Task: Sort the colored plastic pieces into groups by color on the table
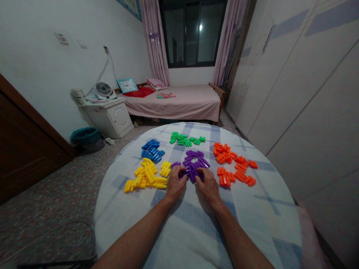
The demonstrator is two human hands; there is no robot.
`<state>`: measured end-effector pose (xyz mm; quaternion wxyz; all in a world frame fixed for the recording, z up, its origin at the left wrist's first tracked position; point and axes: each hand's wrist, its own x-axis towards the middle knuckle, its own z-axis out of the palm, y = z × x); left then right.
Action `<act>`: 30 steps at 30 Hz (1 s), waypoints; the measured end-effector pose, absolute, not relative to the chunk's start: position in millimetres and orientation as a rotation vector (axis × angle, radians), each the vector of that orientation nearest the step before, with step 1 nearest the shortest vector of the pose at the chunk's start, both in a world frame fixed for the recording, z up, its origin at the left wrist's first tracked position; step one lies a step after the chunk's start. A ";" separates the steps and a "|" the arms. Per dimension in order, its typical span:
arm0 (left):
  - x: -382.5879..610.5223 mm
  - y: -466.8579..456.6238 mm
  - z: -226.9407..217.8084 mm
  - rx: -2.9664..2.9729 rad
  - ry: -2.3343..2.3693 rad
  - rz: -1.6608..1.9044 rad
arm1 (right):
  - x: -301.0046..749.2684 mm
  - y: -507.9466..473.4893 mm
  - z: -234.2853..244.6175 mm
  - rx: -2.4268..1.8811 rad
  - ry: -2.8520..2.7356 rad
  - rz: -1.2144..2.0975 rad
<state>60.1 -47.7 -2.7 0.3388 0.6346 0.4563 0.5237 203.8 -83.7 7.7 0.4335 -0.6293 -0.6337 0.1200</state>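
A pile of purple plastic pieces (pixel 193 170), short and tube-like, lies between my two hands near the middle of the round table. My left hand (pixel 176 183) curls its fingers and thumb around purple pieces at the pile's left edge. On the other side, my right hand (pixel 208 185) has thumb and fingertips closed against pieces at the right edge. The fingers partly hide what each hand grips. Yellow pieces (pixel 150 173) are heaped left of my left hand, and orange pieces (pixel 224 175) lie right of my right hand.
Blue pieces (pixel 153 151) and green pieces (pixel 183 139) lie farther back on the checked tablecloth (pixel 190 231). Beyond the table stand a bed (pixel 182 99), a white cabinet (pixel 112 117) with a fan (pixel 103 89), and a bin (pixel 86 138). A wardrobe (pixel 303 93) runs along the right.
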 end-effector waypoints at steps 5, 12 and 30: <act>58.8 -48.6 -1.7 1.643 1.199 1.310 | 206.1 -82.8 9.7 -1.565 -1.594 0.194; 57.2 -50.3 3.0 1.763 1.386 1.544 | 216.6 -77.7 -8.3 -1.816 -1.457 -0.094; 62.1 -49.3 -2.7 1.914 1.298 1.193 | 206.2 -77.6 -20.3 -1.688 -1.744 0.053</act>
